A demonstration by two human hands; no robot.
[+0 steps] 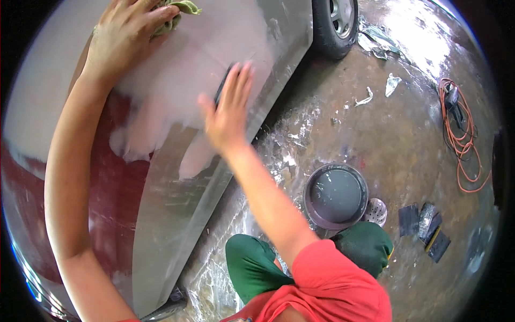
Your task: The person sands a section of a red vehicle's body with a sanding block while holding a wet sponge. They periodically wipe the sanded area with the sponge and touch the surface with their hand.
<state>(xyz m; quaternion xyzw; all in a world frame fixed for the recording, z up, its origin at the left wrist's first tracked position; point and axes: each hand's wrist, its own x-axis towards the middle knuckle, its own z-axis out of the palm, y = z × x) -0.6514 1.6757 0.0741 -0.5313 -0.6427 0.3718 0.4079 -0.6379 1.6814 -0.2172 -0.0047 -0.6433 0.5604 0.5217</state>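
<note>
A car's side panel (pixel 161 80), with cloudy pale patches over dark red and grey paint, fills the left of the head view. My left hand (pixel 120 40) rests at its upper part, fingers curled round a crumpled green cloth (pixel 174 16); the fingertips run out of the picture. Lower and further right, my right hand (pixel 228 115) lies against the pale patch, somewhat blurred by motion. Under its outstretched fingers is a dark, flat piece, seemingly sandpaper (pixel 221 88), mostly hidden; only an edge shows beside the index finger.
A round bucket of grey water (pixel 336 194) stands on the wet, stained floor by my knee. Next to it lie a perforated round disc (pixel 376 212) and several dark sandpaper sheets (pixel 409 220). An orange cord (pixel 465 147) is coiled at right. A car wheel (pixel 337 24) is at the top.
</note>
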